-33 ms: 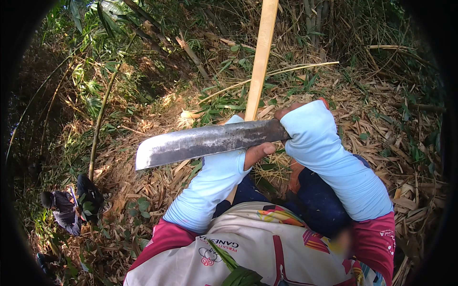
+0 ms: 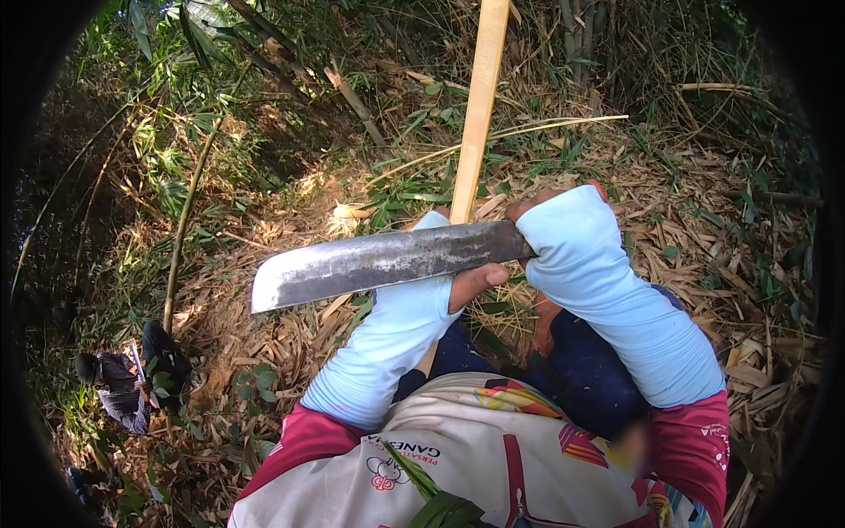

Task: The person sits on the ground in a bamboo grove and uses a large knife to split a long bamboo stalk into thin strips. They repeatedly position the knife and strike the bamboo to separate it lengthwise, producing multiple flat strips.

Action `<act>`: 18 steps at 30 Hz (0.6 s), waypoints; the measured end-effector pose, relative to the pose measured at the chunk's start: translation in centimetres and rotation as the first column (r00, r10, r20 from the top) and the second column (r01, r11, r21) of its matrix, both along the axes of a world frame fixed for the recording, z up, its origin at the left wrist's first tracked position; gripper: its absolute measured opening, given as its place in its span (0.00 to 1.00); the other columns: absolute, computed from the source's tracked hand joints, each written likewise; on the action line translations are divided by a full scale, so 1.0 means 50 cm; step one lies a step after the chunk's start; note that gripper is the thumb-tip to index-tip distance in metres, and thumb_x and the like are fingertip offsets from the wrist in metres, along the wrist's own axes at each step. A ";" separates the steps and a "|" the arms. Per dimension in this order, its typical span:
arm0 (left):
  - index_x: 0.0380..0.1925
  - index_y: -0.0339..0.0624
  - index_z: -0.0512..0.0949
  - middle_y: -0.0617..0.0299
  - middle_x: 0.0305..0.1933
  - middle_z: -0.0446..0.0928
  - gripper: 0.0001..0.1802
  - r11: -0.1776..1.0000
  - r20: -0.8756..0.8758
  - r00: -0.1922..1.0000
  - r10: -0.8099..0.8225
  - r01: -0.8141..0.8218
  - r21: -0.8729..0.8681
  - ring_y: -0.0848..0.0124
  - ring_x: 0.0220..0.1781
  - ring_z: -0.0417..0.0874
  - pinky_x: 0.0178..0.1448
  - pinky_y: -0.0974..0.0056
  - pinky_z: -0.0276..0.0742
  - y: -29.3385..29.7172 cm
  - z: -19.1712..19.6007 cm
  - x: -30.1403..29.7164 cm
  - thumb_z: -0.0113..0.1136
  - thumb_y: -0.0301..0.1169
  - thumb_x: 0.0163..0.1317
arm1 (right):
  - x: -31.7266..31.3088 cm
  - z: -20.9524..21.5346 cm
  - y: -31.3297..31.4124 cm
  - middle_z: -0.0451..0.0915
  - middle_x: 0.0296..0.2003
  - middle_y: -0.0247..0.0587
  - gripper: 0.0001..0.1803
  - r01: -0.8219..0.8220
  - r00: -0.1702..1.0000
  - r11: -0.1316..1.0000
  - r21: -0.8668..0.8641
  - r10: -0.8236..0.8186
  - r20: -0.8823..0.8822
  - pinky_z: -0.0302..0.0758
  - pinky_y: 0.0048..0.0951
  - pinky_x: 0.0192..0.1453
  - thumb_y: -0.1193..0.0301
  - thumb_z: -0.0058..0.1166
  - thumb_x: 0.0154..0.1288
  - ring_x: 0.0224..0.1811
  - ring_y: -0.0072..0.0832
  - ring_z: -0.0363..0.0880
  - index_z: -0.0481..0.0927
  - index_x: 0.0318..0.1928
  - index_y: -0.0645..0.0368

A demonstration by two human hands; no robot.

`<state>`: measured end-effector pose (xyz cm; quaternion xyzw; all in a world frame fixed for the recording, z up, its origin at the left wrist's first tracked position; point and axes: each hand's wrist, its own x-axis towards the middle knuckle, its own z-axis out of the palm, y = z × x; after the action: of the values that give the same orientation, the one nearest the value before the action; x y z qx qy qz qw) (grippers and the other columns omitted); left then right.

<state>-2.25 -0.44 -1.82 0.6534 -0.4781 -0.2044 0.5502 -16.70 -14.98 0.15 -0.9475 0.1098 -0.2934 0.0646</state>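
Observation:
A wide machete (image 2: pixel 387 260) with a dark, worn blade lies across the middle of the view, its squared tip pointing left. My right hand (image 2: pixel 532 207) is closed round its handle, which the hand and light blue sleeve mostly hide. A long, pale, flat strip of split bamboo (image 2: pixel 480 114) runs away from me and passes under the blade. My left hand (image 2: pixel 475 283) is under the machete, closed round the strip; its thumb shows below the blade's lower edge, and the other fingers are mostly hidden. The near end of the strip comes out toward my lap.
Dry bamboo leaves (image 2: pixel 695 238) cover the ground around me. A thin bamboo stick (image 2: pixel 563 123) lies beyond my hands. To the left stands a slender green stem (image 2: pixel 187 211), and another person (image 2: pixel 128 383) is at the lower left. Bamboo clumps (image 2: pixel 581 40) rise at the far side.
The far part of the bamboo strip has shifted very slightly to the left. The machete and both hands are almost where they were.

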 end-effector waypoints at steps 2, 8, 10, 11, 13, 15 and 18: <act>0.37 0.38 0.76 0.61 0.33 0.80 0.33 1.000 -0.058 0.998 -0.012 0.012 -0.013 0.74 0.36 0.80 0.40 0.66 0.77 0.004 0.004 -0.001 0.83 0.50 0.42 | 0.004 -0.012 0.001 0.75 0.20 0.37 0.09 -0.024 0.999 1.000 -0.008 0.024 -0.021 0.69 0.43 0.29 0.69 0.59 0.46 0.25 0.38 0.80 0.79 0.31 0.51; 0.36 0.39 0.75 0.62 0.31 0.79 0.34 1.000 -0.048 0.999 -0.021 0.021 -0.002 0.74 0.34 0.79 0.38 0.66 0.76 0.011 0.007 0.000 0.84 0.49 0.40 | 0.004 -0.010 0.003 0.76 0.21 0.38 0.09 -0.052 0.998 0.998 -0.044 0.051 -0.026 0.71 0.42 0.29 0.70 0.58 0.46 0.25 0.39 0.81 0.79 0.32 0.52; 0.35 0.39 0.75 0.62 0.31 0.79 0.33 1.000 -0.008 1.000 -0.017 0.017 0.006 0.74 0.34 0.79 0.37 0.66 0.76 0.013 0.007 0.002 0.84 0.49 0.40 | 0.005 -0.008 0.004 0.77 0.21 0.38 0.10 -0.055 0.998 0.998 -0.041 0.053 -0.036 0.72 0.42 0.29 0.70 0.58 0.46 0.25 0.39 0.81 0.80 0.33 0.52; 0.35 0.39 0.75 0.62 0.31 0.79 0.33 1.000 0.015 1.000 -0.017 0.017 0.008 0.74 0.33 0.79 0.37 0.66 0.76 0.013 0.007 0.003 0.84 0.49 0.41 | 0.005 -0.007 0.006 0.77 0.21 0.38 0.10 -0.055 0.998 0.998 -0.032 0.054 -0.045 0.71 0.42 0.29 0.70 0.58 0.46 0.25 0.38 0.82 0.80 0.33 0.51; 0.35 0.39 0.75 0.62 0.30 0.78 0.33 1.000 0.060 0.998 -0.017 0.016 0.012 0.74 0.33 0.78 0.37 0.66 0.75 0.013 0.006 0.005 0.84 0.49 0.41 | 0.005 -0.007 0.006 0.78 0.22 0.38 0.10 -0.057 0.997 0.998 -0.022 0.056 -0.052 0.72 0.43 0.29 0.70 0.58 0.46 0.26 0.38 0.82 0.80 0.33 0.51; 0.35 0.39 0.75 0.63 0.30 0.78 0.33 0.999 0.032 0.999 -0.027 0.028 -0.017 0.74 0.33 0.78 0.36 0.66 0.75 0.012 0.002 0.003 0.84 0.48 0.41 | 0.004 -0.010 0.004 0.78 0.22 0.38 0.11 -0.061 0.997 0.998 -0.019 0.060 -0.050 0.72 0.42 0.29 0.70 0.58 0.45 0.26 0.38 0.82 0.80 0.34 0.51; 0.35 0.39 0.75 0.63 0.29 0.77 0.32 0.996 -0.048 0.997 -0.053 0.049 -0.076 0.75 0.32 0.78 0.36 0.66 0.74 0.008 -0.003 -0.005 0.84 0.47 0.41 | 0.003 -0.011 0.004 0.78 0.22 0.36 0.10 -0.050 0.997 0.998 -0.024 0.049 -0.063 0.71 0.43 0.30 0.69 0.58 0.47 0.26 0.37 0.82 0.81 0.34 0.50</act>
<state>-2.49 -0.04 -1.97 0.6148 -0.4880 -0.2165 0.5806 -16.53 -14.79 -0.39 -0.9593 0.0845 -0.2634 0.0565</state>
